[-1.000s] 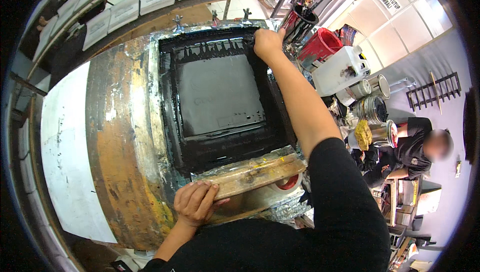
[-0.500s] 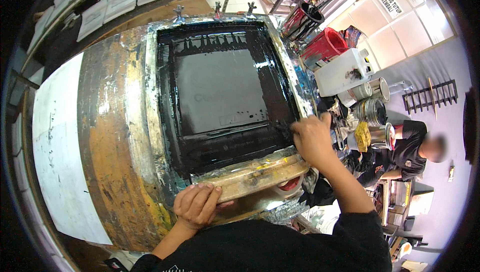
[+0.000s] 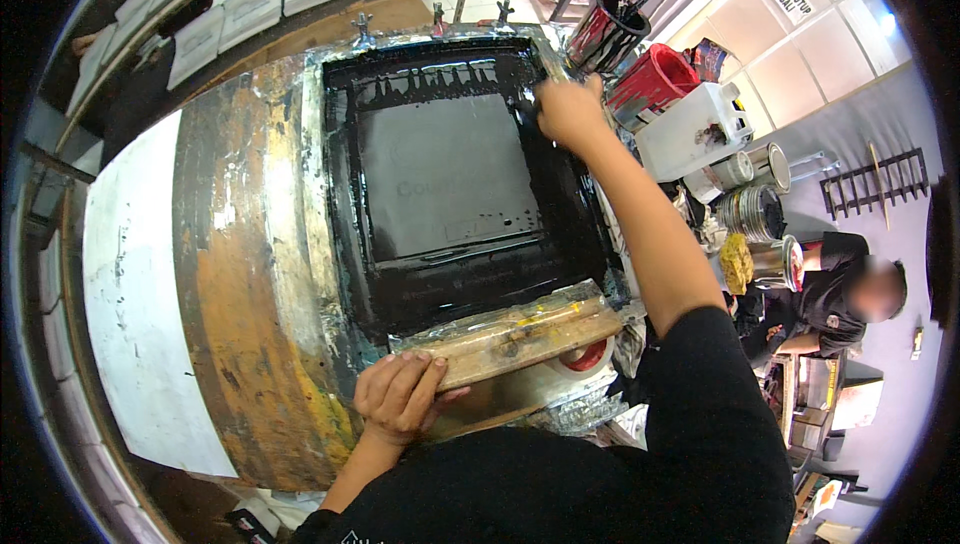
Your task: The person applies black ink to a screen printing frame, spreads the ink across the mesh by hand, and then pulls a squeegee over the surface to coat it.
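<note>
A silk-screen frame (image 3: 510,346) with a wooden front bar lies on the paint-stained table, its inner border coated with wet black ink (image 3: 440,289). In the middle of it the grey mesh (image 3: 440,169) shows a faint printed design. The fingers of my left hand (image 3: 402,392) wrap round the left end of the front bar, the thumb underneath. My right hand (image 3: 572,114) is closed at the far right inner edge of the frame, over the black ink. Whatever it may hold is hidden under the fingers and slightly blurred.
Wing-nut clamps (image 3: 437,19) line the far edge. At the right stand a black-smeared bucket (image 3: 608,32), a red bucket (image 3: 657,79), a white jerrycan (image 3: 690,134) and several tins. A tape roll (image 3: 590,356) lies under the bar. Another person (image 3: 845,289) sits at the right.
My right hand has moved away from me along the frame's right side, from the near corner to the far one. My left hand stays on the front bar.
</note>
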A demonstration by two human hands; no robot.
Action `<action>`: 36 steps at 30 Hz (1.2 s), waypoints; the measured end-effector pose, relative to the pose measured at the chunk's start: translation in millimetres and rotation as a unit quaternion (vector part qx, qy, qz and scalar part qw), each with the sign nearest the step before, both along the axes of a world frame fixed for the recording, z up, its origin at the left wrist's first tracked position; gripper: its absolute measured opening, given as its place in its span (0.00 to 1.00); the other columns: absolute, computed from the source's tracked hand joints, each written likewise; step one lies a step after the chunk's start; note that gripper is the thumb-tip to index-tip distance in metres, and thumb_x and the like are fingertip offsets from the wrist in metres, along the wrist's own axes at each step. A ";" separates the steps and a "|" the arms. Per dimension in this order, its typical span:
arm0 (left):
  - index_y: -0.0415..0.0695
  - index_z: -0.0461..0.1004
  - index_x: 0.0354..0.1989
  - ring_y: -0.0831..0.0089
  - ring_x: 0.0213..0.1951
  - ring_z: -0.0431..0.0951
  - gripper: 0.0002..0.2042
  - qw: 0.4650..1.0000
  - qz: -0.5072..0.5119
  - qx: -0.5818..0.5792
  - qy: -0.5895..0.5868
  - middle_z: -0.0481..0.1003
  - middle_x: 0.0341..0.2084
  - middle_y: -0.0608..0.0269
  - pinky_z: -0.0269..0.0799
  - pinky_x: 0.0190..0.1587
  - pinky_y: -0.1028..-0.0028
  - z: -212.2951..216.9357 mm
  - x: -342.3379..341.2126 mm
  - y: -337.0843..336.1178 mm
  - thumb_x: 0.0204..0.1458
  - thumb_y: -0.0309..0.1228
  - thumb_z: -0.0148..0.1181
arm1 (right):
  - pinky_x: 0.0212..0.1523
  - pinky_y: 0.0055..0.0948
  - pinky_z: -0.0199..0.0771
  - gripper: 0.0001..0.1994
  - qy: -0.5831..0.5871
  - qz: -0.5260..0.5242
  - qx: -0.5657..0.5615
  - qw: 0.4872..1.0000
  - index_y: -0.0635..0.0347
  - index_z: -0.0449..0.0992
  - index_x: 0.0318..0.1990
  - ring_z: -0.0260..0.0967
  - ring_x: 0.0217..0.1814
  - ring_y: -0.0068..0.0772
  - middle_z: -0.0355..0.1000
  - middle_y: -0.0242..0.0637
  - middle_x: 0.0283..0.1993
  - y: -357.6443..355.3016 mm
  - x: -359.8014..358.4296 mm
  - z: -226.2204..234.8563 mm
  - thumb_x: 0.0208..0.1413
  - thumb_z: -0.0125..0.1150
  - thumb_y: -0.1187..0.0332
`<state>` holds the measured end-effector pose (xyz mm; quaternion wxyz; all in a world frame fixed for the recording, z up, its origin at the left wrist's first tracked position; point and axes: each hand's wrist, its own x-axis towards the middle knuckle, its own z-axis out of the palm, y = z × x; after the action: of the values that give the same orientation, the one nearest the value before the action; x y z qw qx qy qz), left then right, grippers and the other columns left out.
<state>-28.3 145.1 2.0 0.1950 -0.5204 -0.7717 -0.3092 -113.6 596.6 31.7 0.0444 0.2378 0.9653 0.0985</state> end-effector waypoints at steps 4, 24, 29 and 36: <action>0.52 0.84 0.46 0.70 0.47 0.80 0.20 1.000 0.001 0.003 -0.005 0.81 0.42 0.70 0.76 0.51 0.65 -1.7 1.3 0.1 0.53 0.52 0.72 | 0.63 0.62 0.57 0.08 -0.009 0.074 -0.045 0.996 0.52 0.85 0.38 0.78 0.47 0.42 0.80 0.39 0.37 -74.4 141.4 25.9 0.50 0.63 0.71; 0.53 0.83 0.45 0.65 0.42 0.81 0.21 1.000 -0.002 0.000 -0.023 0.81 0.40 0.68 0.77 0.46 0.63 5.9 -0.2 4.0 0.47 0.51 0.74 | 0.64 0.65 0.58 0.10 -0.002 0.108 -0.023 0.994 0.50 0.86 0.39 0.80 0.47 0.46 0.82 0.42 0.39 1.6 47.1 4.0 0.53 0.60 0.70; 0.52 0.83 0.45 0.65 0.43 0.81 0.22 1.000 0.000 0.008 0.007 0.80 0.40 0.68 0.77 0.46 0.63 -2.4 1.5 1.8 0.47 0.53 0.74 | 0.61 0.61 0.59 0.08 -0.056 0.129 -0.058 0.988 0.52 0.85 0.37 0.76 0.46 0.41 0.78 0.36 0.34 -87.1 168.9 42.7 0.50 0.63 0.71; 0.53 0.83 0.44 0.65 0.43 0.81 0.22 1.000 -0.009 0.007 0.006 0.80 0.41 0.67 0.77 0.46 0.63 2.5 -1.0 3.7 0.47 0.53 0.74 | 0.59 0.58 0.60 0.04 0.108 0.091 0.090 0.986 0.51 0.82 0.31 0.78 0.43 0.45 0.79 0.38 0.34 -1.2 35.5 -18.0 0.52 0.61 0.68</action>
<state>-29.3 148.8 4.5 0.2006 -0.5279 -0.7637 -0.3129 -78.1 595.4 13.7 -0.0905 0.1613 0.9692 0.1624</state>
